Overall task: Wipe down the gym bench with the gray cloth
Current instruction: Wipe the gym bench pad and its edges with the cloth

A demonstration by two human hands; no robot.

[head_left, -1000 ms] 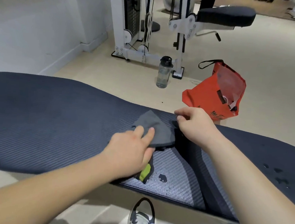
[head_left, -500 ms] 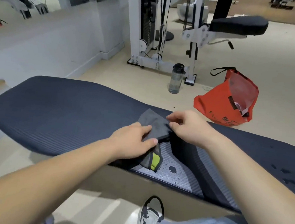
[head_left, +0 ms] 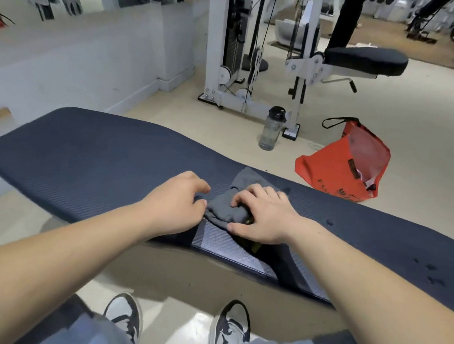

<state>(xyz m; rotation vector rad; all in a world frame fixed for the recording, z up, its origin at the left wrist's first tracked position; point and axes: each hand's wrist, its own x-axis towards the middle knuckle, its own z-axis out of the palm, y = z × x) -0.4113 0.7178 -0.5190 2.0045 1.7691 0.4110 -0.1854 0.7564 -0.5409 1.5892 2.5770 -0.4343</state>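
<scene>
Two hands are meeting mid-frame on the gym bench [head_left: 99, 156]: the right hand [head_left: 263, 218] is curling its grip over the gray cloth [head_left: 222, 212], bunched now, no longer spread; the left hand [head_left: 177, 203] is easing off empty. Wiping is likely starting.

The left stretch of the bench pad [head_left: 85, 160] lies open from the left hand [head_left: 174, 203] out to its rounded end, with room for a sweep. In the middle the bunched cloth [head_left: 224, 212] and both hands crowd together: the right hand [head_left: 263, 219] curls its fingers into the cloth, the left just beside it. Right of them the pad runs on, dotted with wet spots [head_left: 430, 268]. Past the far edge, on the floor [head_left: 427, 133], a bottle [head_left: 272, 132] and a red bag [head_left: 340, 167] stand apart from the pad, with a cable machine [head_left: 230, 50] farther back.
</scene>
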